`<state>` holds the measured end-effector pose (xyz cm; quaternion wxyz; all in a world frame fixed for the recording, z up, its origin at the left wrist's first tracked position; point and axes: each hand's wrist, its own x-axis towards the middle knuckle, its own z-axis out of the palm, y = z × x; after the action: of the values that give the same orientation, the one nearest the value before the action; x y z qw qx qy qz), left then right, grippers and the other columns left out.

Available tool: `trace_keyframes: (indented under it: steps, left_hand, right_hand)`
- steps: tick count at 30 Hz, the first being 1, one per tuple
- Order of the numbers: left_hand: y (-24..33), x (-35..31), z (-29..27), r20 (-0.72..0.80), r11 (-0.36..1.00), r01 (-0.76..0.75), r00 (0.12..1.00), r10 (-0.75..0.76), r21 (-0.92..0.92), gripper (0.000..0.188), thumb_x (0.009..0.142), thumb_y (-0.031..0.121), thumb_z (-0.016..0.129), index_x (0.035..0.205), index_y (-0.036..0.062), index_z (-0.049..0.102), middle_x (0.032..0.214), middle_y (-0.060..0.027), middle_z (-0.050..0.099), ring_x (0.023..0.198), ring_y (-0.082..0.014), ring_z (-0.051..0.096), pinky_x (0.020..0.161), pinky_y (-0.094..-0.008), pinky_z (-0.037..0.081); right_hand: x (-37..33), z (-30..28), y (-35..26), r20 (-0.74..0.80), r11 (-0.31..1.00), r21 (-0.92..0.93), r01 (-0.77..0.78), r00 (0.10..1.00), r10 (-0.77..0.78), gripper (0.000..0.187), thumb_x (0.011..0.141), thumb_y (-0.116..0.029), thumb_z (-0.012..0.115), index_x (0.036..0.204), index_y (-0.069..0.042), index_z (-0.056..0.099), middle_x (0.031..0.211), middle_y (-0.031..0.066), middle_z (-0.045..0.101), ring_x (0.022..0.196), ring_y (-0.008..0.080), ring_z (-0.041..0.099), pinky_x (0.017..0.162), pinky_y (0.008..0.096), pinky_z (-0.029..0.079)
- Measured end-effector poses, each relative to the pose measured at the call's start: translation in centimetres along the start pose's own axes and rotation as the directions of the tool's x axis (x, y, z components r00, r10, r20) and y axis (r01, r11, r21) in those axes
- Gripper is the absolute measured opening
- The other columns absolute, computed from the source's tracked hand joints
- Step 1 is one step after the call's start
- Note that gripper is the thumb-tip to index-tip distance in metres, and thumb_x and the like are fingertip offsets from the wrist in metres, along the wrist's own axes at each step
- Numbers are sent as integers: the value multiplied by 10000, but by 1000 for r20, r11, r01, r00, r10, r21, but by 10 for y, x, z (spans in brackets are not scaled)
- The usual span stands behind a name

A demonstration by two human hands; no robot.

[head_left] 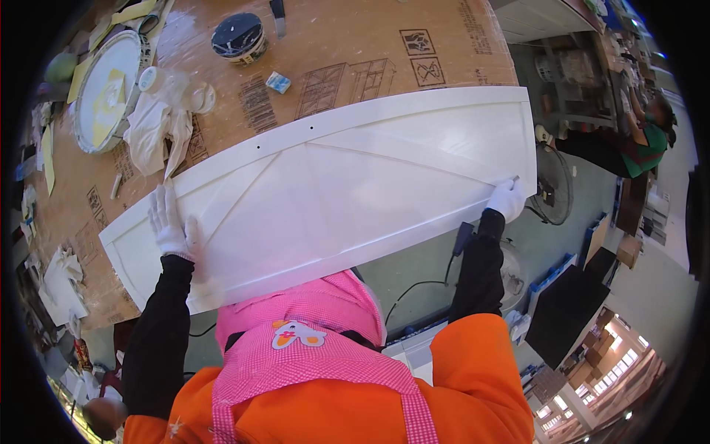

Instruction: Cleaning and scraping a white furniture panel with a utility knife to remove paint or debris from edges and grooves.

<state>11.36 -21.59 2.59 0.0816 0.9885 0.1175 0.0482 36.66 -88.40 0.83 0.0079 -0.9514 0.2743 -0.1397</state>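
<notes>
White framed panel [392, 192] on cardboard-covered table [355, 26], near edge overhanging — prob. for easier reach. L hand [170, 226], gloved, open, fingers spread flat on L end, prob. steadying it; R hand [507, 198] curled at R end — can't tell if gripping anything. Beyond: tub [239, 37], putty knife [278, 16], clear of panel; crumpled white glove(?) [151, 137] by far L edge, nearest obstacle.

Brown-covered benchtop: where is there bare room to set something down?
The widest bare patch of the benchtop lies right of the scraper, beyond the white panel, out to the right edge. A smaller one lies between the short white stick and the panel's left end. Upper left is crowded: round white tub, crumpled white cloth, yellow sheets.
</notes>
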Motion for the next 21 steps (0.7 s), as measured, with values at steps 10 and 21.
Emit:
trace_keyframes:
  steps: [10,21]
  left_hand:
    - [2,-8,-11,-5,998,55,998,-55,-30,814,845,279,653,1578,93,352,1645,-186,315,1531,-412,247,1238,-565,173]
    - [-5,-10,-12,-60,995,65,996,-69,-72,802,847,311,695,1561,116,384,1634,-166,339,1517,-396,281,1230,-561,209]
  right_hand:
    - [-259,-37,-263,36,423,858,291,788,-614,290,966,-101,660,1248,-39,682,906,123,635,795,214,605,715,326,495]
    - [-222,-81,-181,-264,-385,683,621,-281,-923,437,769,-113,642,1198,-149,712,953,64,634,832,260,629,715,383,525]
